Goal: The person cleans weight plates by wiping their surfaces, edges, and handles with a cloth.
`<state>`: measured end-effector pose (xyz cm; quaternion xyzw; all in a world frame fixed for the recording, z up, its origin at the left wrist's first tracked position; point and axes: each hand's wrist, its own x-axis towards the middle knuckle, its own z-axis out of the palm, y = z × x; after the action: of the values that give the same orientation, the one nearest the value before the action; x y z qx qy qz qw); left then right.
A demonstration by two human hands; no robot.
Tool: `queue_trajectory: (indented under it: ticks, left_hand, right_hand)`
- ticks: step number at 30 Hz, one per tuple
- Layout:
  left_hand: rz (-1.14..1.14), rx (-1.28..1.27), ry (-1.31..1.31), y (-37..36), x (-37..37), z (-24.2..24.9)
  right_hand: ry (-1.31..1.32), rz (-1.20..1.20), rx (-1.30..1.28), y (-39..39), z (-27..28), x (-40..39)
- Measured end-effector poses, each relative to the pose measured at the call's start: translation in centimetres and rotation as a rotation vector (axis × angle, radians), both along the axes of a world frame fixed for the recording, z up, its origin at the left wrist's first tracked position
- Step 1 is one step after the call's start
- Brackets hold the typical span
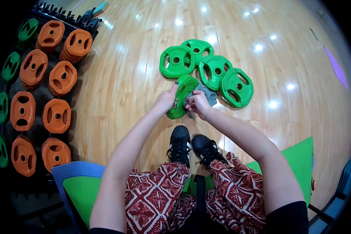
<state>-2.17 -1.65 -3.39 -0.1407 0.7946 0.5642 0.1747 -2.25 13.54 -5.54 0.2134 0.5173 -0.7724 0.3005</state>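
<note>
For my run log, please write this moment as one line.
left hand: holds green weight plate on edge | right hand: presses grey cloth on it | floor: four green plates

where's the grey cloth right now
In the head view the grey cloth is just above centre, in the right hand, against the green weight plate held on edge by the left hand.
</note>
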Motion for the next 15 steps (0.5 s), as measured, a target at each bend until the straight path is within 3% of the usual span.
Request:
queue_trajectory:
  ticks: [4,6,7,8,10,11,13,15]
  left_hand:
    - [0.018,-0.077,-0.018,0.1,-0.6,0.3]
    - [0.037,-0.089,-0.057,0.5,-0.6,0.6]
    - [0.041,-0.072,-0.063,0.8,-0.6,0.8]
    - [0.047,-0.055,-0.067,1.2,-0.5,1.1]
    - [-0.003,-0.082,-0.065,1.8,-0.7,1.2]
    - [-0.05,-0.109,-0.063,2.0,-0.8,1.3]
    - [-0.077,-0.129,-0.067,2.1,-1.1,1.0]
    - [-0.098,-0.149,-0.076,2.1,-1.1,0.7]
  right_hand:
    - [0.125,0.237,0.209,0.0,-0.8,0.5]
    - [0.651,0.502,0.528,0.3,-1.2,1.3]
    - [0.845,0.688,0.824,1.0,-0.7,1.4]
    - [0.844,0.683,0.826,1.5,-0.1,1.3]
    - [1.028,1.056,1.138,2.3,1.9,1.3]
    - [1.03,1.054,1.142,2.8,1.6,1.3]
    - [1.427,1.034,1.355,3.7,0.4,1.1]
    - [1.525,1.032,1.392,4.6,-0.2,1.0]
